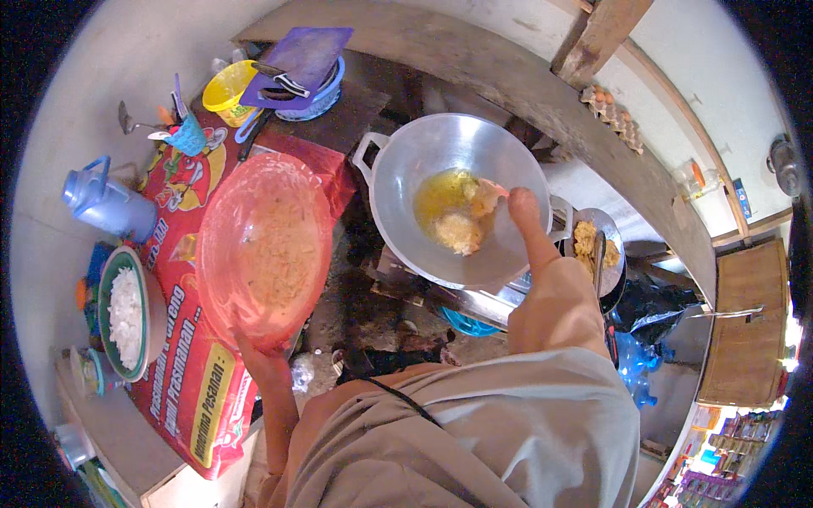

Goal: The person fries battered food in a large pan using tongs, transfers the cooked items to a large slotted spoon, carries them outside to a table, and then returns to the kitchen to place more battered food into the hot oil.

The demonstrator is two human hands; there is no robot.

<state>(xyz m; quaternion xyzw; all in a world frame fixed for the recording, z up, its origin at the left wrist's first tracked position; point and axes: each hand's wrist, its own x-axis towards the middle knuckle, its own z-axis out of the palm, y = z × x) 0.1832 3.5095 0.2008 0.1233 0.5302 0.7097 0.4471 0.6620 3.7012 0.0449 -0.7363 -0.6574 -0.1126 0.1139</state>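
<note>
My left hand (244,340) grips the near rim of a translucent red plastic basin (213,267), which holds wet, lumpy batter (282,260). My right hand (526,208) is over the right side of a large aluminium wok (413,140), its fingers closed at the edge of a pale, pinkish battered piece (488,198). The far side of those fingers is hidden. Yellow oil (435,190) lies in the bottom of the wok. Another pale battered piece (457,233) sits in the oil, left of and below the one at my fingers.
Right of the wok, a pan (613,219) holds fried pieces (585,238) and tongs (599,260). A bowl of white rice (130,317), blue jug (117,206) and utensil cup (187,138) stand left. A knife (286,81) rests on a purple cutting board (311,54). Eggs (613,114) sit on the ledge.
</note>
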